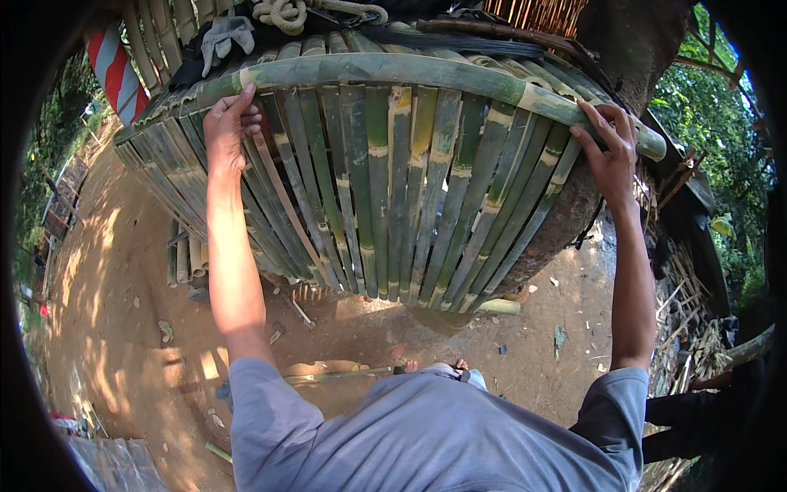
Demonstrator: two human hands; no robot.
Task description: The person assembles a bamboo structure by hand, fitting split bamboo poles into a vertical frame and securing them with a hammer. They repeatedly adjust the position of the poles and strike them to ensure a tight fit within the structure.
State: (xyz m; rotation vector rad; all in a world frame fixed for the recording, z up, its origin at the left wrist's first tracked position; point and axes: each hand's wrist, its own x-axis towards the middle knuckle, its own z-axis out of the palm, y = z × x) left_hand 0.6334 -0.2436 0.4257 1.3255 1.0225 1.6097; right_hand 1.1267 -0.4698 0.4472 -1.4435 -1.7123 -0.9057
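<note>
A long green bamboo pole (pixel 385 70) lies crosswise over the far part of a bench-like row of bamboo slats (pixel 377 184). My left hand (pixel 227 129) is at the pole's left part, thumb pressed on its near side and fingers curled. Near the pole's right end, my right hand (pixel 611 152) pinches it, with fingertips on top and thumb at the near edge. Both arms stretch forward over the slats. Narrow gaps show between the slats, which run toward me.
Beyond the pole lie a grey work glove (pixel 227 38) and a coiled rope (pixel 287 12). A red-and-white striped post (pixel 115 70) stands at the far left, a tree trunk (pixel 631 45) at the far right. Cut bamboo pieces (pixel 188 252) sit on the dirt ground.
</note>
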